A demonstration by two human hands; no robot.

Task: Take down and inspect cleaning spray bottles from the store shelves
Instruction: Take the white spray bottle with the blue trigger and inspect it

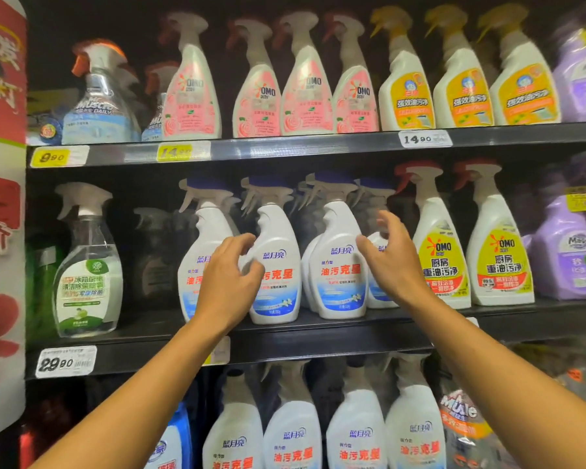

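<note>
Both forearms rise from the lower corners of the head view toward the middle shelf (318, 324), the left from 7 o'clock and the right from 5 o'clock, bare to the frame edge. The left hand (229, 279) sits back-of-hand toward the camera with its fingers loosely curled; the fingertips (247, 239) lie against the shoulder of a white spray bottle (275, 265) with a blue-and-white label, which stands upright at the front edge of the shelf, near picture centre. Whether the fingers actually grip that bottle or only touch it cannot be told. The right hand (394, 255) is spread moderately wide, thumb pointing to 9 o'clock and fingers reaching up to 11 o'clock, and holds nothing; it hovers between a second white spray bottle (340, 265) of the same kind at its 9 o'clock and a yellow-labelled bottle (442, 262) with a red trigger at its 3 o'clock. A third bottle of the blue-labelled kind is partly hidden behind this hand. At 9 o'clock on the same shelf stands a clear bottle (88, 275) with a green label. The upper shelf (285, 147) carries pink-labelled bottles (305, 86).
</note>
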